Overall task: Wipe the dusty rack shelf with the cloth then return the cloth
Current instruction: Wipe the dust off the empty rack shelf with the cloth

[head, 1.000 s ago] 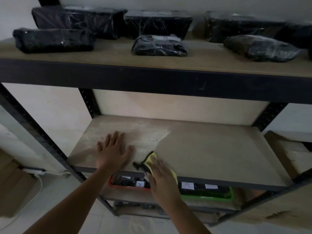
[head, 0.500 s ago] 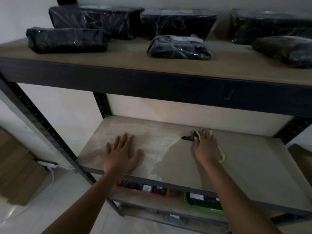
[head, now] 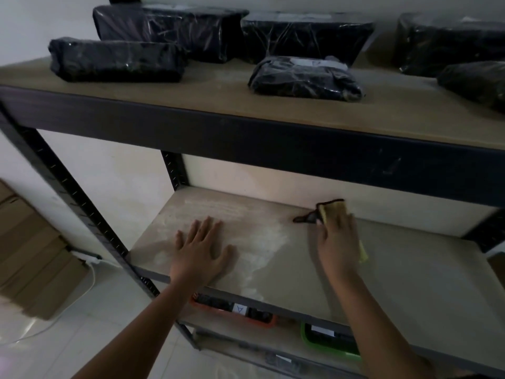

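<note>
The middle rack shelf (head: 410,274) is a pale board, with whitish dust on its left half and a cleaner right half. My right hand (head: 337,239) presses a yellow cloth with a dark edge (head: 332,207) against the shelf near the back wall, at mid-width. Part of the cloth shows below my palm too. My left hand (head: 203,251) lies flat with fingers spread on the dusty left part, near the front edge.
The top shelf (head: 218,91) holds several black plastic-wrapped parcels (head: 114,60). Below the wiped shelf sit an orange tray (head: 235,310) and a green tray (head: 328,341). Dark slotted posts (head: 82,203) frame the rack. Cardboard boxes (head: 32,255) and a white cable lie on the floor at left.
My right hand has slid the cloth from the shelf's front edge back to the rear wall. My left hand stays flat on the dusty part. The view shifted slightly.
</note>
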